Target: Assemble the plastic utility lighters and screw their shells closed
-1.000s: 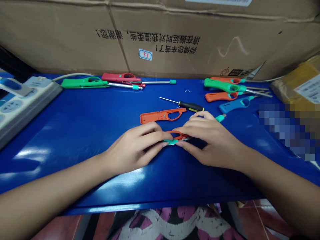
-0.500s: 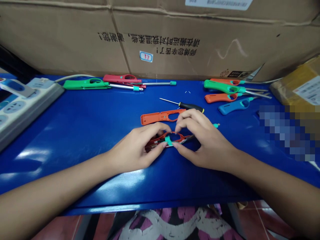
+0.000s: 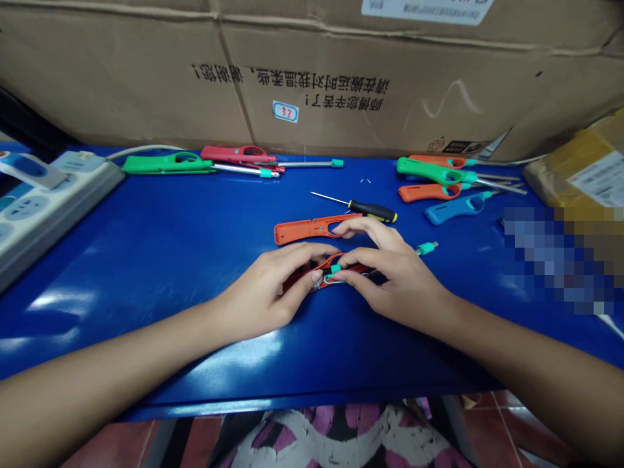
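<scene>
My left hand (image 3: 275,286) is closed around the handle end of an opened orange gas lighter (image 3: 332,259), its thumb at the exposed inner parts. At the lighter's finger opening, my right hand (image 3: 404,270) pinches a small green trigger (image 3: 335,269) between thumb and a finger. A thin white wire shows just below the trigger. Beyond the right hand, the lighter's green nozzle tip (image 3: 427,248) sticks out; most of its rod is hidden. Just behind my hands lies the loose orange shell half (image 3: 297,231), hollow side up, with a right fingertip over its right end.
A black-and-yellow screwdriver (image 3: 373,210) lies behind the shell. Green (image 3: 160,164) and red lighters (image 3: 238,154) lie at back left, several more lighters (image 3: 431,192) at back right. A power strip (image 3: 58,188) stands left; a large cardboard box (image 3: 312,58) closes off the back.
My right fingers have moved onto the green trigger, which has turned and shifted slightly right and up. The white wire and more of the nozzle tip now show. My left hand stays around the handle.
</scene>
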The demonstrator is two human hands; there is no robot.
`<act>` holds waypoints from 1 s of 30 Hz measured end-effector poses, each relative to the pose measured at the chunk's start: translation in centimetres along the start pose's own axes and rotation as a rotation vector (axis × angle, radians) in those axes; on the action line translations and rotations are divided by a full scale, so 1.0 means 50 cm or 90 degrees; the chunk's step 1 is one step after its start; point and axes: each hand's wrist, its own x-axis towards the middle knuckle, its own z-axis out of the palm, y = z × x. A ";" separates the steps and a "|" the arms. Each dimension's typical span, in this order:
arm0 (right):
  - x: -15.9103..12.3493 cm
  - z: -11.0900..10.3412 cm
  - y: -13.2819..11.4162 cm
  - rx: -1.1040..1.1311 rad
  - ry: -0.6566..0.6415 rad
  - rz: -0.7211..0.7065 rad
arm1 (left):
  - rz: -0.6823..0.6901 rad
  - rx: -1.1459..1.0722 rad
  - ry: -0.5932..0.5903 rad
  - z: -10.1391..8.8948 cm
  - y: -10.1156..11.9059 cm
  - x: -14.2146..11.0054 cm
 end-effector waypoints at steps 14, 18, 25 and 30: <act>0.001 -0.005 -0.002 0.024 0.025 -0.029 | 0.073 0.050 -0.001 -0.005 -0.006 0.002; 0.002 0.002 0.002 0.037 0.032 -0.035 | 0.072 0.042 -0.002 -0.005 -0.007 0.001; 0.001 0.009 0.006 0.021 0.036 -0.037 | 0.080 0.017 -0.001 -0.002 -0.006 0.002; 0.001 0.007 0.004 0.035 0.037 -0.035 | 0.083 0.007 0.004 0.000 -0.004 0.002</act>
